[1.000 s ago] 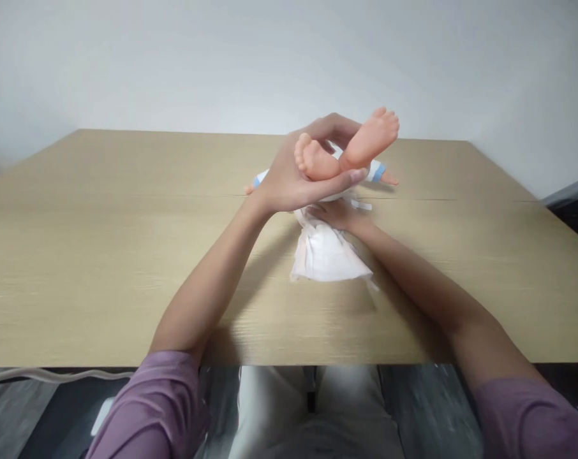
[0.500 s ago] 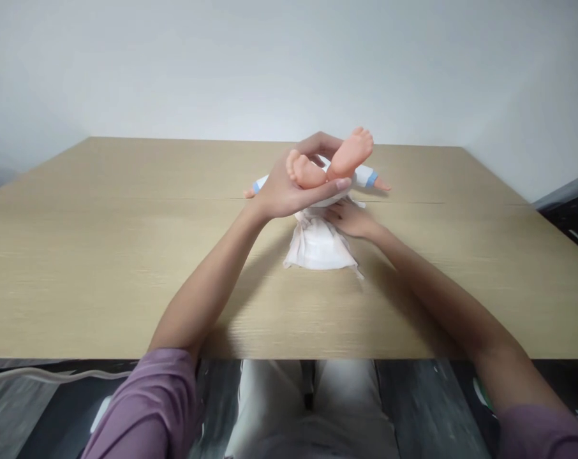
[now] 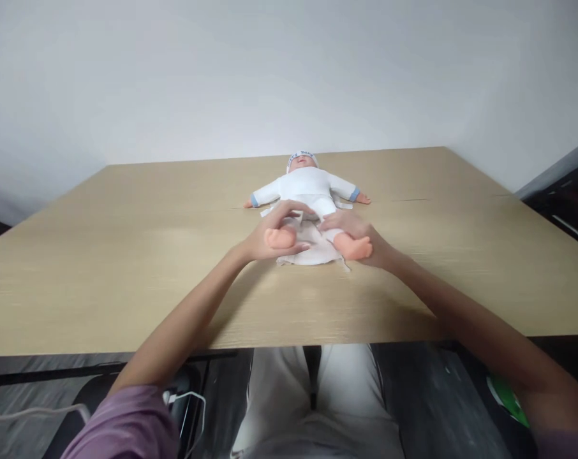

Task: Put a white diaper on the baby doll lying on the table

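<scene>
A baby doll (image 3: 308, 185) in a white suit with blue cuffs lies on its back on the wooden table (image 3: 126, 255), head away from me. A white diaper (image 3: 312, 250) is spread under its hips and between its legs. My left hand (image 3: 270, 233) curls around the doll's left-side foot and lower leg. My right hand (image 3: 353, 229) wraps the other leg just above its foot. Both legs rest low, spread apart over the diaper.
The table's near edge runs across the bottom, with my lap below it. A white cable (image 3: 184, 398) lies on the floor at lower left. Dark furniture (image 3: 566, 204) stands at the far right.
My left hand had both doll feet lifted high while my right hand worked the diaper beneath. Now the legs are lowered and spread, one in each hand, and the doll's body and head show.
</scene>
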Available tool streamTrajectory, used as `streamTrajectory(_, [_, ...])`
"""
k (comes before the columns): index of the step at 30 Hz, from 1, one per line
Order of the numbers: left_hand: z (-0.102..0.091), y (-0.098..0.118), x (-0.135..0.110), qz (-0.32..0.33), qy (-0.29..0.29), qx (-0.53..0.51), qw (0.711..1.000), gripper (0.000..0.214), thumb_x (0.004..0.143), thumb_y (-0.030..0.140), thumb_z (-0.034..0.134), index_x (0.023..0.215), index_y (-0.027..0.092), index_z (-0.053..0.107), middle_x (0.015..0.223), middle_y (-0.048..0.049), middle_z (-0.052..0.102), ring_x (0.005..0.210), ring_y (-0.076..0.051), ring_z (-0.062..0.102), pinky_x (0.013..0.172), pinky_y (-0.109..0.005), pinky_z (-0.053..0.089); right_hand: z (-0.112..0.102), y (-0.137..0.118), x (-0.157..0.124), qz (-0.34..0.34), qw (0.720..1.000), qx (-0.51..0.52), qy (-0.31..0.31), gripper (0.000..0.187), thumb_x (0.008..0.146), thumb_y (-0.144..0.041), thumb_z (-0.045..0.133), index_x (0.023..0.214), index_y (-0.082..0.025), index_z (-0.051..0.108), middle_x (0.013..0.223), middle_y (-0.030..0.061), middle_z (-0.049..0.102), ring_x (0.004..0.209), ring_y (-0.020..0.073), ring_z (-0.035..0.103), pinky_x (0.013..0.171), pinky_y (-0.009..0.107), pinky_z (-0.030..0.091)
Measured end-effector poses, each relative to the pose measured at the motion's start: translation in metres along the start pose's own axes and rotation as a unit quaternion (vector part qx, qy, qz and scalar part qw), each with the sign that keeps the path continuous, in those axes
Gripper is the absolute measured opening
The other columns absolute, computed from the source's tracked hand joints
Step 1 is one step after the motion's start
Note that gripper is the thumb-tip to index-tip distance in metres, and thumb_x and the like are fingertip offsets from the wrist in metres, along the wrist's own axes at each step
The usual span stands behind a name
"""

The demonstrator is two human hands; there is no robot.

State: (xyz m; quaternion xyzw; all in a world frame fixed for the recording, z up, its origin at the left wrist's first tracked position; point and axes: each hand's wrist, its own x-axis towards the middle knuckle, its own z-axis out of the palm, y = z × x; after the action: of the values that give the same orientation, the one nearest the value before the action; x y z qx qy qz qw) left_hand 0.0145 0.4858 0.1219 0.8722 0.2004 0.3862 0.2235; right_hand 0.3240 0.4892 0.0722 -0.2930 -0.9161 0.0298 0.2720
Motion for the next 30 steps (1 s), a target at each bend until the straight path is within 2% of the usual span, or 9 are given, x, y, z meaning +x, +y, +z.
streamTrajectory(4, [-0.009, -0.021, -0.046, -0.04, -0.085, 0.078, 0.992, 0.055, 0.092, 0.046, 0.085, 0.14, 0.026, 0.067, 0.141, -0.0117, 0.072, 0.141, -0.034, 0.063, 0.128, -0.059, 0.045, 0.002, 0.018, -0.019, -0.117, 0.992, 0.038, -0.021, 0.042, 0.111, -0.022, 0.047, 0.146, -0.028, 0.069, 0.153, 0.0056, 0.071, 0.151, 0.0276, 0.061, 0.133, 0.054, 0.045])
streamTrajectory(7, [-0.008, -0.035, -0.072, -0.063, -0.128, 0.083, 0.986, 0.058, 0.098, 0.04, 0.079, 0.151, 0.028, 0.061, 0.158, -0.0127, 0.064, 0.159, -0.036, 0.048, 0.134, -0.061, 0.039, 0.009, 0.028, -0.028, -0.129, 0.991, 0.031, -0.029, 0.044, 0.112, -0.017, 0.046, 0.148, -0.028, 0.068, 0.155, 0.0044, 0.071, 0.155, 0.0262, 0.058, 0.133, 0.054, 0.045])
streamTrajectory(9, [-0.008, -0.039, -0.079, -0.067, -0.144, 0.083, 0.984, 0.063, 0.099, 0.036, 0.076, 0.159, 0.031, 0.055, 0.166, -0.0112, 0.058, 0.166, -0.036, 0.039, 0.136, -0.062, 0.037, 0.013, 0.033, -0.031, -0.124, 0.991, 0.033, -0.032, 0.044, 0.111, -0.016, 0.047, 0.148, -0.028, 0.067, 0.157, 0.004, 0.069, 0.156, 0.0254, 0.057, 0.134, 0.053, 0.044])
streamTrajectory(15, [-0.02, -0.035, -0.08, -0.053, -0.173, 0.09, 0.979, 0.065, 0.1, 0.034, 0.075, 0.161, 0.033, 0.055, 0.17, -0.0095, 0.056, 0.165, -0.037, 0.042, 0.134, -0.064, 0.044, 0.017, 0.036, -0.032, -0.11, 0.992, 0.056, -0.031, 0.047, 0.109, -0.013, 0.05, 0.147, -0.033, 0.069, 0.157, 0.0007, 0.07, 0.156, 0.0232, 0.058, 0.136, 0.051, 0.042])
streamTrajectory(19, [-0.022, -0.037, -0.086, -0.055, -0.159, 0.118, 0.979, 0.047, 0.106, 0.019, 0.06, 0.151, 0.03, 0.063, 0.165, -0.0076, 0.062, 0.162, -0.032, 0.047, 0.131, -0.059, 0.049, 0.015, 0.031, -0.032, -0.085, 0.992, 0.08, -0.043, 0.045, 0.11, -0.015, 0.052, 0.145, -0.034, 0.071, 0.157, -0.001, 0.07, 0.156, 0.0227, 0.058, 0.137, 0.051, 0.043])
streamTrajectory(24, [-0.02, -0.035, -0.088, -0.072, -0.158, 0.1, 0.98, 0.047, 0.108, 0.014, 0.049, 0.15, 0.03, 0.062, 0.166, -0.0059, 0.06, 0.163, -0.028, 0.045, 0.133, -0.056, 0.045, 0.014, 0.028, -0.032, -0.06, 0.988, 0.133, -0.053, 0.045, 0.111, -0.016, 0.052, 0.146, -0.036, 0.073, 0.158, -0.0013, 0.069, 0.156, 0.0229, 0.058, 0.139, 0.052, 0.04])
streamTrajectory(27, [-0.015, -0.026, -0.082, -0.096, -0.153, 0.098, 0.979, 0.035, 0.111, 0.023, 0.05, 0.143, 0.028, 0.063, 0.163, -0.0072, 0.061, 0.16, -0.03, 0.046, 0.133, -0.056, 0.042, 0.013, 0.029, -0.032, -0.034, 0.981, 0.185, -0.047, 0.041, 0.113, -0.021, 0.05, 0.141, -0.034, 0.077, 0.153, -0.0001, 0.073, 0.154, 0.0224, 0.06, 0.137, 0.05, 0.043])
streamTrajectory(29, [-0.009, -0.02, -0.078, -0.111, -0.143, 0.112, 0.977, 0.03, 0.11, 0.037, 0.06, 0.138, 0.026, 0.063, 0.16, -0.0094, 0.061, 0.156, -0.032, 0.048, 0.131, -0.055, 0.042, 0.01, 0.029, -0.03, -0.009, 0.975, 0.218, -0.045, 0.041, 0.115, -0.023, 0.045, 0.137, -0.033, 0.079, 0.148, 0.0007, 0.076, 0.152, 0.0222, 0.062, 0.135, 0.049, 0.046])
streamTrajectory(30, [-0.006, -0.018, -0.077, -0.115, -0.139, 0.121, 0.976, 0.035, 0.108, 0.045, 0.065, 0.137, 0.026, 0.062, 0.158, -0.0106, 0.061, 0.154, -0.033, 0.049, 0.13, -0.055, 0.042, 0.008, 0.027, -0.029, 0.01, 0.973, 0.228, -0.045, 0.043, 0.116, -0.023, 0.043, 0.136, -0.033, 0.079, 0.145, 0.0008, 0.078, 0.151, 0.0219, 0.063, 0.133, 0.048, 0.048])
